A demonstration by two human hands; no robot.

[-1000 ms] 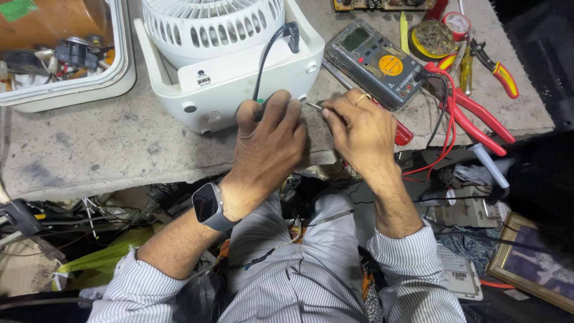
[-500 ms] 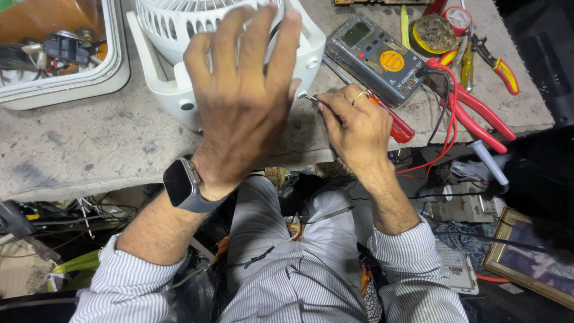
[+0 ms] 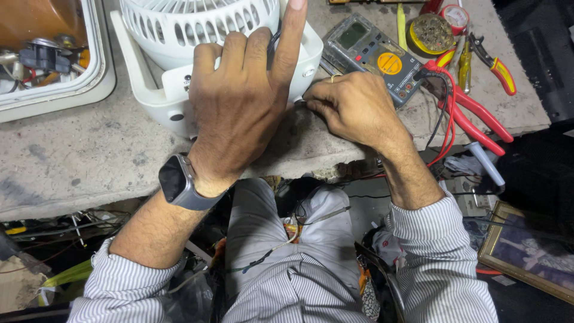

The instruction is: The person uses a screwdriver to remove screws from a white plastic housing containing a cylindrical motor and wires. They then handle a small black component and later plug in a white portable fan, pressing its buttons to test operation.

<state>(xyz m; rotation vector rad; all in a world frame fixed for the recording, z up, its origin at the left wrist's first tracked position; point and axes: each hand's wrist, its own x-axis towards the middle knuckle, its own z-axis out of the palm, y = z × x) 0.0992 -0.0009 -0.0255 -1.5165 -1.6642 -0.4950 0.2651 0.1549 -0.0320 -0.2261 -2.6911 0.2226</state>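
White plastic desk fan (image 3: 179, 36) sits at 12 o'clock on the grey workbench (image 3: 78, 155), grille face-up in its U-shaped stand, partly cut off by the frame top. The person's left hand (image 3: 239, 101) lies flat over the fan's base, fingers apart, index finger (image 3: 291, 36) stretched up beside a black cable (image 3: 274, 43); it presses rather than grips. A smartwatch (image 3: 179, 182) is on that wrist. At 2 o'clock of the fan base, the right hand (image 3: 356, 107) has its fingers pinched together on a thin metal tool whose tip meets the housing; the tool itself is mostly hidden, so its kind can't be told.

Judgement: fan looks light, hollow, stiff but brittle; the grille ribs are thin and prob. crack under load, and smooth plastic may slide on the bench. Best hold is the solid base or stand arms, not the grille.

Further out: digital multimeter (image 3: 373, 57) w/ yellow dial at 1 o'clock, red test leads (image 3: 460, 107) trailing at 3 o'clock, red-and-yellow pliers (image 3: 493, 63) beyond, solder tin (image 3: 431, 30) near the top edge. White parts tray (image 3: 89, 90) at 10 o'clock.
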